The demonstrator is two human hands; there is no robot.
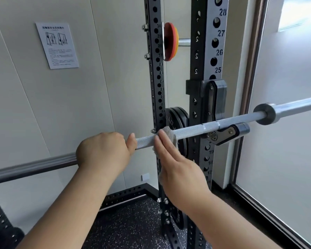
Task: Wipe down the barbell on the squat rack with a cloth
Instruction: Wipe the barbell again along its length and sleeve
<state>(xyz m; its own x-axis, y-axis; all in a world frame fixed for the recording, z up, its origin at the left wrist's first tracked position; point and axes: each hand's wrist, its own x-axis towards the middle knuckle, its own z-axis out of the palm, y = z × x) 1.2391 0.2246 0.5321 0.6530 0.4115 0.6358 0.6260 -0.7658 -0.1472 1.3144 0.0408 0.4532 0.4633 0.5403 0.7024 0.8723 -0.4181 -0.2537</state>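
Observation:
A silver barbell [192, 131] runs from lower left to upper right and rests on a J-hook [224, 134] of the black squat rack [207, 51]. My left hand [104, 151] grips the bar's knurled part, fingers curled over it. Just to its right, a grey cloth [170, 134] is draped over the bar. My right hand [176, 168] presses the cloth against the bar with straight fingers. The cloth's lower part is hidden behind that hand.
The bar's sleeve collar [265, 114] sits past the hook at the right. Black plates [178, 115] and red-orange plates [171, 42] hang on the rear upright [155, 78]. A paper notice [57, 45] is on the wall, a glass panel [285, 123] stands at right, and speckled rubber flooring [129, 223] lies below.

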